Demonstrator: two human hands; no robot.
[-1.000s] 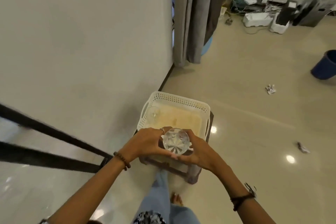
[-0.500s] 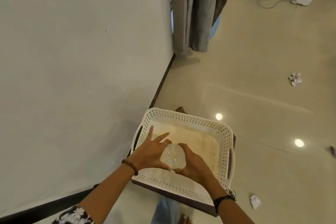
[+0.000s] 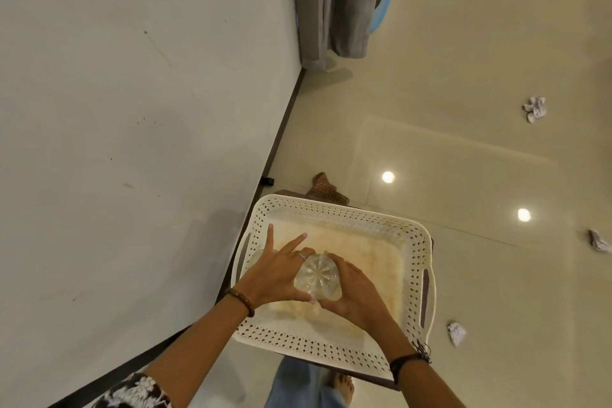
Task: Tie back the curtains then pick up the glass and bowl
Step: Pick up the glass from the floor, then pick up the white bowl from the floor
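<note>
A clear glass (image 3: 317, 278) with a star-cut base is held between both hands, inside a white perforated basket (image 3: 414, 237). My left hand (image 3: 278, 270) grips its left side with thumb and curled fingers, while two fingers point straight out. My right hand (image 3: 356, 293) curls round its right side. Whether the glass touches the basket floor is hidden. A faint clear shape (image 3: 254, 258) shows at the basket's left wall behind my left hand. Grey curtains (image 3: 334, 0) hang at the top by the wall's end.
The basket sits on a dark brown stool (image 3: 371, 378) next to the white wall (image 3: 132, 109). Crumpled paper scraps (image 3: 534, 108) (image 3: 456, 333) (image 3: 597, 241) lie on the beige tiled floor. A brown cloth (image 3: 326, 191) lies behind the basket. My foot (image 3: 341, 387) is below the stool.
Both hands have carried the glass forward and down into the basket. My view has tilted down and closer. In the last half second the hands barely moved.
</note>
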